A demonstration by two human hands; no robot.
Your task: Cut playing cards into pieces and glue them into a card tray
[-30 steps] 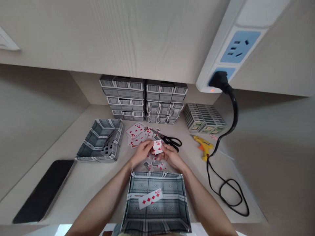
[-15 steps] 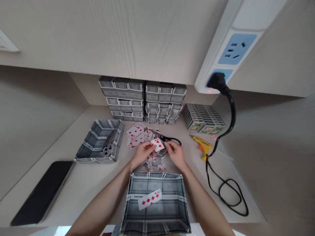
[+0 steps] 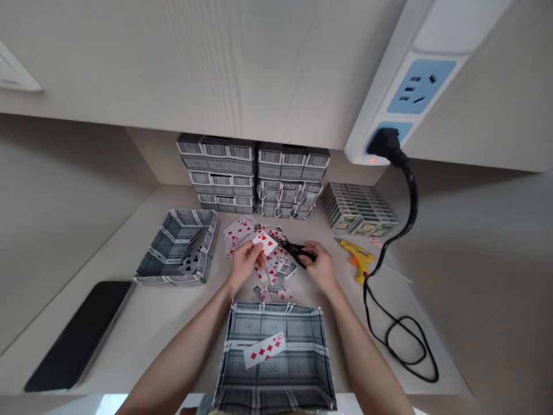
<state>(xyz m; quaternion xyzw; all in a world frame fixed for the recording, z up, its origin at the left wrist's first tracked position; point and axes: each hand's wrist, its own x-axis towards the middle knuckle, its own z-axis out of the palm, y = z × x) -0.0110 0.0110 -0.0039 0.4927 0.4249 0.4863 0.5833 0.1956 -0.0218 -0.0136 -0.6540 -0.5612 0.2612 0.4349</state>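
Heart playing card [image 3: 266, 241]: held up over the scattered cards, tilted, face up; I cannot tell whether it is whole or already trimmed.
Left hand [image 3: 245, 265]: thumb and fingers pinched narrow on that card near its lower left corner.
Right hand [image 3: 322, 267]: fingers curled around the handles of the black scissors [image 3: 294, 249]; I cannot make out which fingers pass through the loops.
Blades: point towards the card's right edge; contact I cannot confirm.
Work done: small cut card pieces [image 3: 283, 293] lie on the tabletop [image 3: 164, 328] between the hands and the near box, so I judge some cutting complete.
Near box [image 3: 298, 372]: card-back pattern, standing between the forearms; one diamond card strip [image 3: 265, 350] lies inside.
Left box [image 3: 162, 253]: same pattern, with black-suit cards [image 3: 189, 265] inside.
Work left: red-suit cards [image 3: 237, 229], seemingly full-size, lie loose beyond the left hand; I judge these uncut, and the held card unfinished.
Rear stacks: patterned boxes [image 3: 222, 167] stand in two columns at the back.
Glue gun [image 3: 359, 258]: yellow, lying unheld right of the scissors.
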